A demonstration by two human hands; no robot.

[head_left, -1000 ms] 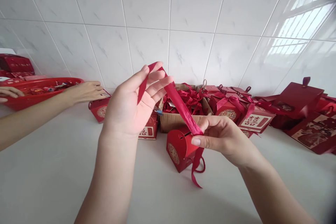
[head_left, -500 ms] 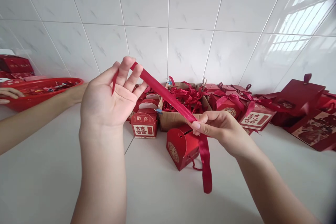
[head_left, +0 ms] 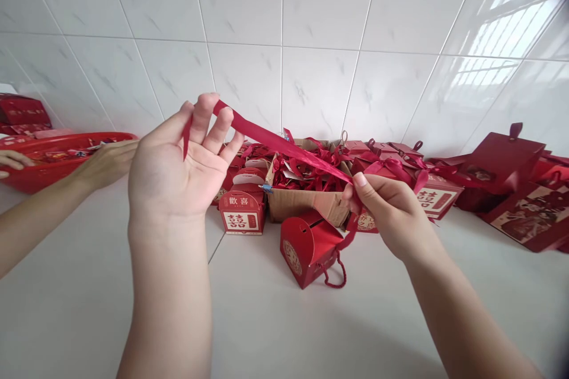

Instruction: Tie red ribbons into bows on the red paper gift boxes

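A red satin ribbon [head_left: 284, 147] stretches taut between my two hands above the white counter. My left hand [head_left: 178, 163] is raised, palm toward me, with the ribbon's end pinched between thumb and fingertips. My right hand [head_left: 386, 210] is closed round the other part of the ribbon, lower and to the right. Just below the ribbon stands a small red gift box [head_left: 309, 246] with a slot in its top and a cord handle.
A cardboard box [head_left: 306, 201] full of red ribbons sits behind, with several red gift boxes [head_left: 237, 213] around it and more at the right [head_left: 511, 177]. Another person's hand [head_left: 104, 163] reaches toward a red tray [head_left: 48, 157] at the left.
My left hand drew the ribbon's end up and left, pulling it taut. My right hand slid along and turned over; the hanging tail is gathered up. The other person's hand moved nearer the tray.
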